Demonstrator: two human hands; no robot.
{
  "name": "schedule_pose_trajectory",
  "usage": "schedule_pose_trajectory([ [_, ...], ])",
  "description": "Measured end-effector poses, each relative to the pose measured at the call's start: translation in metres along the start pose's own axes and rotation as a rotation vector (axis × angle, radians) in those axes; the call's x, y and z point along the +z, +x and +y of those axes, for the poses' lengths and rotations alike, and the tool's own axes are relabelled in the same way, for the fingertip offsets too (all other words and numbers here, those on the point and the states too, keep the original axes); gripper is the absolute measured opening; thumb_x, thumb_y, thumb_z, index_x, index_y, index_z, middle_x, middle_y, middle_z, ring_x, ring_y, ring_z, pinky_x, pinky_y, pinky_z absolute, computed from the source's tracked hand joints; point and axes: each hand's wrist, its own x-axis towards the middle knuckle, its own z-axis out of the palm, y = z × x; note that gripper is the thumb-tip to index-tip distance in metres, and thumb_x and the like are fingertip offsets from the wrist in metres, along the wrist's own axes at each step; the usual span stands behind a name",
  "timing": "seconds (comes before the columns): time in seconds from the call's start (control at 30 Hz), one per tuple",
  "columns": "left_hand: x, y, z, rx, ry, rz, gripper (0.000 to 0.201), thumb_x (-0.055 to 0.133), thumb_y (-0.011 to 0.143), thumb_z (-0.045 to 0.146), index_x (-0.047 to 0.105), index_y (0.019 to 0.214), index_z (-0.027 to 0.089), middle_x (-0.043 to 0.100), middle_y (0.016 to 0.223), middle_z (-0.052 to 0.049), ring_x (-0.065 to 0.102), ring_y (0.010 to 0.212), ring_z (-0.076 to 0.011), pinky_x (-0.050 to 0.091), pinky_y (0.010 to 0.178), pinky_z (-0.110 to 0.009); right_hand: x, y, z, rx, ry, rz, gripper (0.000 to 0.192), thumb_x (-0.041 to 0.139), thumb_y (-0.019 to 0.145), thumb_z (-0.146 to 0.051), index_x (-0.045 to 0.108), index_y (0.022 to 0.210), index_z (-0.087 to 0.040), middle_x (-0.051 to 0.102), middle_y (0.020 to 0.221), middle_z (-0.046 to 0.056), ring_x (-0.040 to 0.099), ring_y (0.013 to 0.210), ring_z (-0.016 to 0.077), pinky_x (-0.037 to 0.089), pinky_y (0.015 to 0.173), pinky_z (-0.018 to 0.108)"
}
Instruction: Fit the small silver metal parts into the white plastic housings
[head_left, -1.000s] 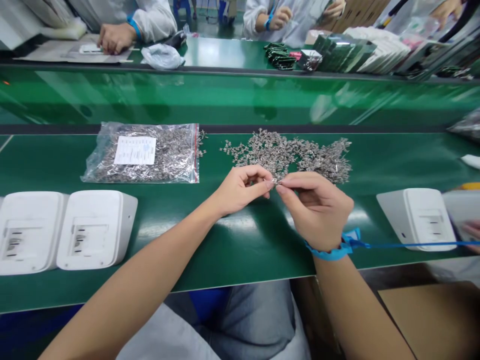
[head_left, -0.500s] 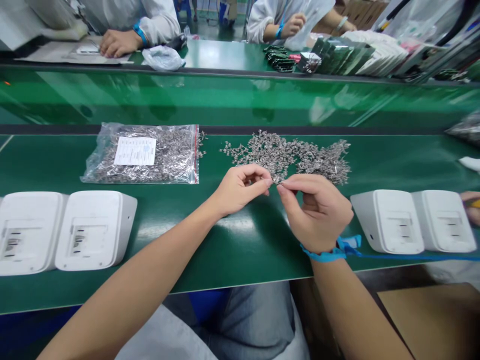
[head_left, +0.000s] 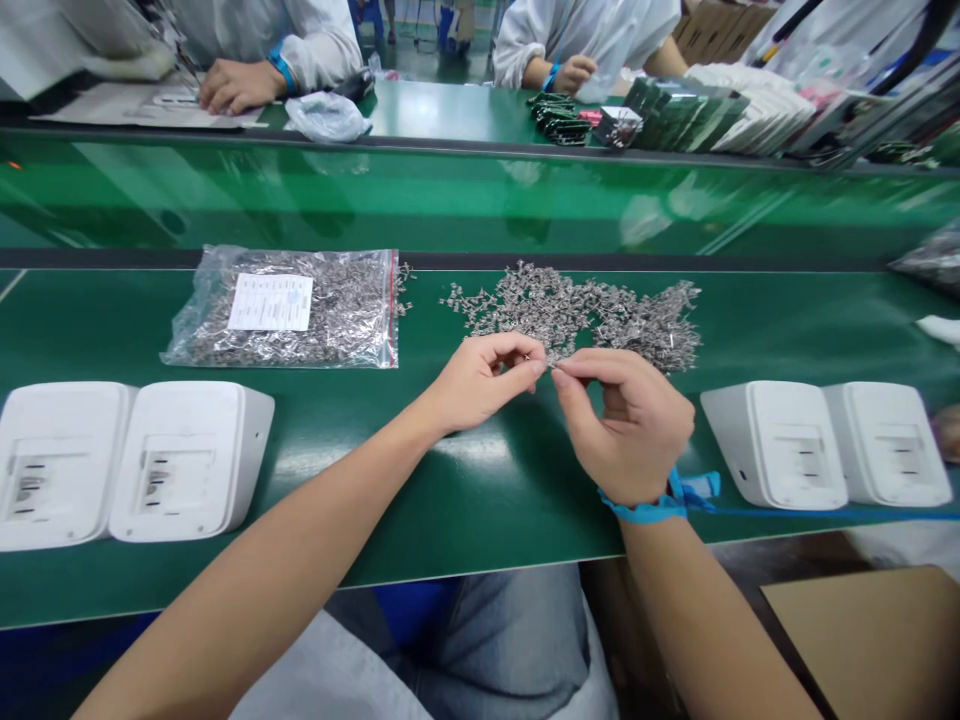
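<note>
A: Where are the hands?

B: Both over the green surface (head_left: 450, 500), meeting just in front of the loose pile of small metal parts (head_left: 577, 312). Left hand (head_left: 480, 380) and right hand (head_left: 634, 420) are fingertip to fingertip.

A: Holding anything?

B: Both are pinched narrow, thumb against forefinger. A tiny metal part (head_left: 550, 364) sits between the two sets of fingertips. Too small to tell which hand really grips it, or whether both do.

A: Where's the pile relative to them?

B: Directly behind the fingertips, spread across the far half of the surface. The near edge of the pile is just beside the knuckles.

A: Other stock?

B: A clear zip bag of the same metal parts (head_left: 289, 308) lies to the left of the pile, flat, white label facing up. A few parts lie loose at its right edge.

A: Housings?

B: Two white plastic housings (head_left: 127, 460) side by side at left, touching. Two more white housings (head_left: 825, 440) at right, also side by side, near the right wrist.

A: Wrist gear?

B: A blue wrist strap (head_left: 649, 508) on the right wrist, its blue cord running off right.

A: Anyone else?

B: Two people in white sleeves at the far bench. One person's hand (head_left: 232, 85) rests on a sheet there.
</note>
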Motion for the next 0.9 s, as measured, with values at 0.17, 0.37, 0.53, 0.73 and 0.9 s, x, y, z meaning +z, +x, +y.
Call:
schedule_pose_trajectory([
  [0.17,0.007,-0.003,0.003,0.141,0.275,0.148,0.011,0.058,0.087,0.025,0.063,0.079,0.018,0.057,0.069,0.002,0.049,0.062,-0.0093,0.039,0.057,-0.023,0.001,-0.001,0.001,-0.032,-0.068,0.045,0.009,0.068,0.082,-0.014,0.067,0.086,-0.023,0.071,0.084,0.003,0.068,0.078,0.0195,0.057,0.07,0.034],
  [0.37,0.013,-0.005,0.005,0.313,0.462,0.271,0.008,0.06,0.082,0.014,0.061,0.076,0.019,0.058,0.069,0.002,0.052,0.067,-0.0105,0.042,0.064,-0.023,0.001,0.001,-0.002,-0.075,-0.103,0.055,0.009,0.067,0.083,-0.014,0.066,0.084,-0.023,0.071,0.082,0.003,0.068,0.076,0.0198,0.057,0.068,0.034],
  [0.53,0.015,-0.006,0.002,0.487,0.633,0.346,0.01,0.06,0.084,0.015,0.06,0.075,0.019,0.059,0.065,0.002,0.052,0.066,-0.0113,0.042,0.064,-0.025,0.001,0.001,-0.002,-0.117,-0.108,0.057,0.011,0.067,0.083,-0.012,0.065,0.085,-0.023,0.071,0.081,0.003,0.068,0.076,0.0196,0.056,0.069,0.034],
  [0.73,0.017,-0.006,-0.002,0.591,0.775,0.408,0.011,0.055,0.088,0.015,0.055,0.077,0.02,0.058,0.066,0.001,0.05,0.066,-0.0134,0.041,0.064,-0.028,0.002,-0.001,-0.001,-0.078,-0.055,0.034,0.011,0.068,0.082,-0.013,0.066,0.087,-0.023,0.071,0.083,0.004,0.068,0.075,0.0191,0.057,0.067,0.034],
  [0.9,0.016,-0.006,-0.001,0.54,0.776,0.444,0.009,0.055,0.087,0.016,0.055,0.079,0.02,0.061,0.081,-0.004,0.055,0.077,-0.0158,0.045,0.072,-0.032,0.002,-0.002,0.0,-0.068,-0.018,0.015,0.012,0.068,0.082,-0.014,0.065,0.088,-0.024,0.071,0.083,0.003,0.068,0.074,0.019,0.057,0.066,0.034],
])
